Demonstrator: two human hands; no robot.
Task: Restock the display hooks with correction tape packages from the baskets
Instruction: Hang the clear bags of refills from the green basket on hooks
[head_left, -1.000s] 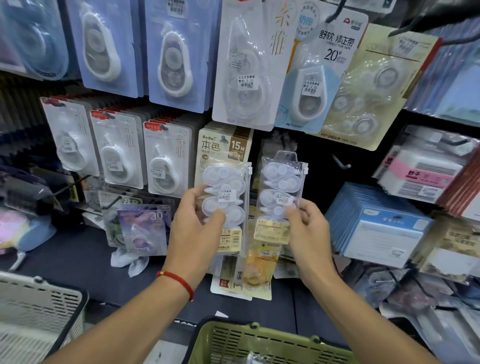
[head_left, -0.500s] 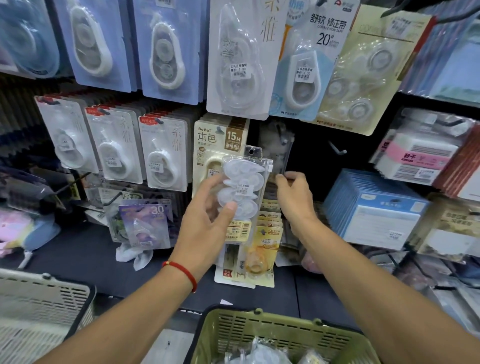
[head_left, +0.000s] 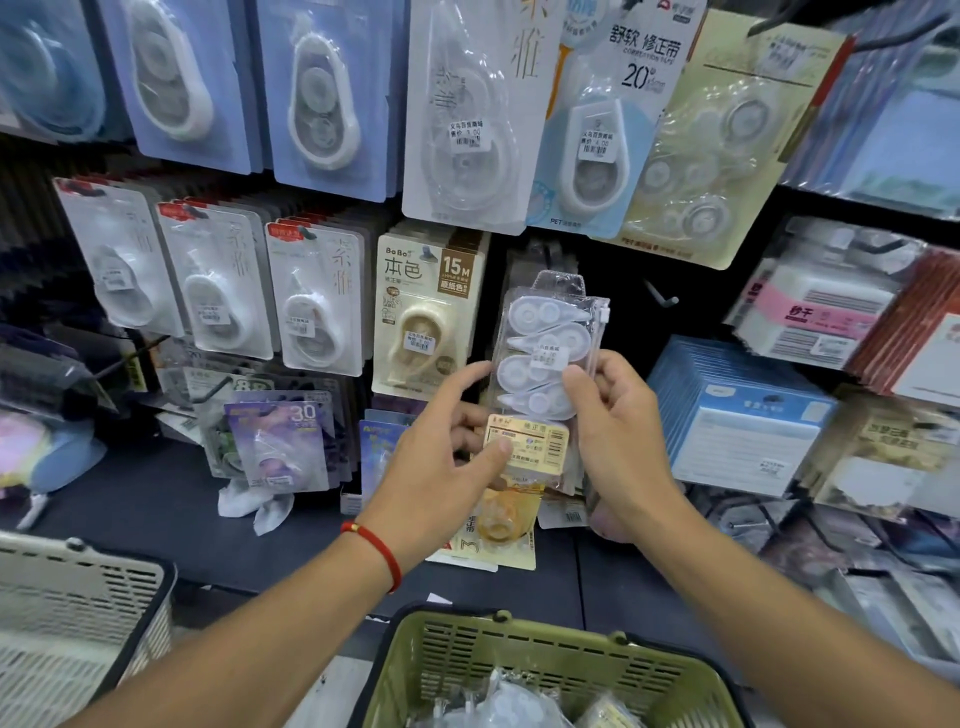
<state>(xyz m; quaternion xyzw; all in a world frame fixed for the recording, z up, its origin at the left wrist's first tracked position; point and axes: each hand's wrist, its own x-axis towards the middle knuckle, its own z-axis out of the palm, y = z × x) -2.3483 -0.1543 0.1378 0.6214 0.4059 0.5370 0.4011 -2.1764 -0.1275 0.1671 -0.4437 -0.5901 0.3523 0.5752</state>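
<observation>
A clear correction tape package (head_left: 545, 358) with several white dispensers and a gold label stands upright in front of the dark display wall, right of the beige 15M pack (head_left: 428, 312). My left hand (head_left: 441, 457) holds its lower left, thumb on the gold label. My right hand (head_left: 621, 421) grips its right edge, thumb on the front. Whether its top tab sits on a hook is hidden. A bare hook (head_left: 660, 300) juts out just to the right. The green basket (head_left: 524, 660) below holds more packages.
Rows of carded correction tapes (head_left: 311, 296) hang left and above. Blue boxed stock (head_left: 737, 415) and pink-labelled packs (head_left: 815, 312) crowd the right. A grey-white basket (head_left: 78, 623) sits at lower left. More packs hang below the held one, above a dark shelf (head_left: 156, 499).
A second ago each hand held one package. My right hand's package is gone from it, and both hands now hold the remaining one, shifted to the right.
</observation>
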